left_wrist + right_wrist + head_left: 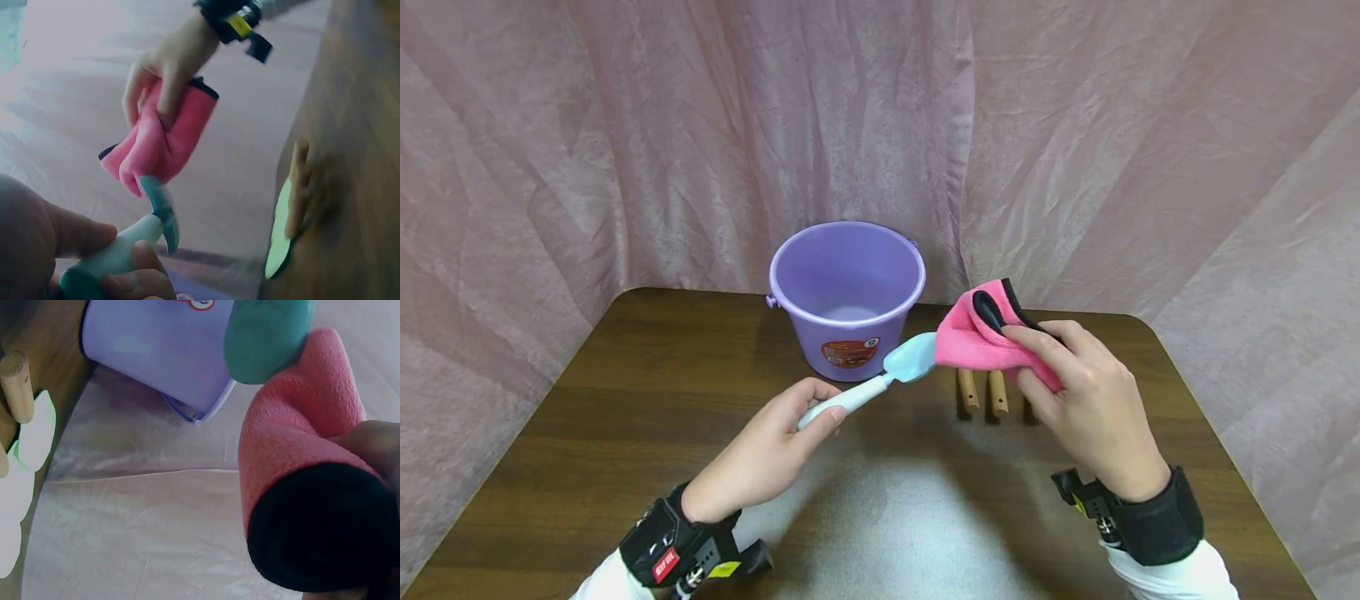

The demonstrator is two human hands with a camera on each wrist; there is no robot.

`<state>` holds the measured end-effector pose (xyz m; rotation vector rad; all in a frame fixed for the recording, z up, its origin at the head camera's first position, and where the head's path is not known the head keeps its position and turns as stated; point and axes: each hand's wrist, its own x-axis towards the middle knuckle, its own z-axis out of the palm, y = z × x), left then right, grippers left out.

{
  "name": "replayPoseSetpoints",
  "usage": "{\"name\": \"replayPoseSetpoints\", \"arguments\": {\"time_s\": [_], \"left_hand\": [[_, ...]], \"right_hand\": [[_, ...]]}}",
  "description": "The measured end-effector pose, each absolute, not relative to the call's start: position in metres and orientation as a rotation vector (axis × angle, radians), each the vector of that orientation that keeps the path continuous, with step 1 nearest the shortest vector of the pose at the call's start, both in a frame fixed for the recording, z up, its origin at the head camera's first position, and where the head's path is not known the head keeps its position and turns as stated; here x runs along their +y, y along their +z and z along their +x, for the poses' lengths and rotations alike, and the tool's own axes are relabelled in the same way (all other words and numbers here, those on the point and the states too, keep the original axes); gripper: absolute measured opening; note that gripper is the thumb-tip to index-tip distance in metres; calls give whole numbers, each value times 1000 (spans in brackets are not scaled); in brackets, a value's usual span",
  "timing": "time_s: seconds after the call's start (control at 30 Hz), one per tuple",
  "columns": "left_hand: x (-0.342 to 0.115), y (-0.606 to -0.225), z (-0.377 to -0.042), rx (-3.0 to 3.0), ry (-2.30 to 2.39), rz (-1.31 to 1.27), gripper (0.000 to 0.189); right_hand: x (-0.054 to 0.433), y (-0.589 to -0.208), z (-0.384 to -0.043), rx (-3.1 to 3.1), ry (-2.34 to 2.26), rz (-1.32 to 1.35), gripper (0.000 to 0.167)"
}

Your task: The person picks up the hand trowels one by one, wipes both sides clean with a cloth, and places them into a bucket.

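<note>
My left hand (760, 454) grips a small light-blue shovel (911, 358) by its pale handle, with the blade pointing up and to the right. A pink cloth (962, 340) with black edging is bunched in my right hand (1093, 404), pinched between thumb and fingers. The cloth meets the tip of the shovel's blade and covers its end. In the left wrist view the cloth (169, 137) hangs folded around that tip, and the curved blade (164, 209) shows below it. Both hands hold these things above the table, in front of the bucket.
A purple bucket (857, 333) with a red label stands upright at the back middle of the wooden table (647, 400). Wooden handles (997, 396) lie behind the cloth; pale green heads (37, 434) join them in the right wrist view. A pink curtain (775, 125) hangs behind the table.
</note>
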<state>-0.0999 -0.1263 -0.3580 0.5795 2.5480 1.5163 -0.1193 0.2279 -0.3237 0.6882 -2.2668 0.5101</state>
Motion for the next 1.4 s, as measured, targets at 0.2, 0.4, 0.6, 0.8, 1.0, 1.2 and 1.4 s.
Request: {"name": "replayPoseSetpoints", "arguments": {"time_s": [0.2, 0.4, 0.6, 0.8, 1.0, 1.2, 1.4], "left_hand": [[-125, -358, -102, 2230, 1692, 504, 26], [-125, -360, -103, 1922, 1825, 469, 35], [-124, -363, -104, 1851, 1828, 471, 40], [-125, -366, -105, 1792, 1823, 478, 41], [-125, -367, -105, 1763, 1819, 471, 42], [-125, -366, -105, 1758, 1800, 489, 44], [-126, -365, -105, 1746, 1778, 507, 44]], "right_hand": [[222, -328, -119, -2250, 511, 643, 43], [211, -333, -119, -2227, 498, 691, 48], [202, -337, -118, -2217, 487, 768, 48], [194, -340, -115, -2212, 516, 828, 48], [189, -341, -113, -2222, 537, 901, 47], [186, -340, -113, -2175, 548, 972, 40], [183, -339, -112, -2134, 553, 1030, 31]]}}
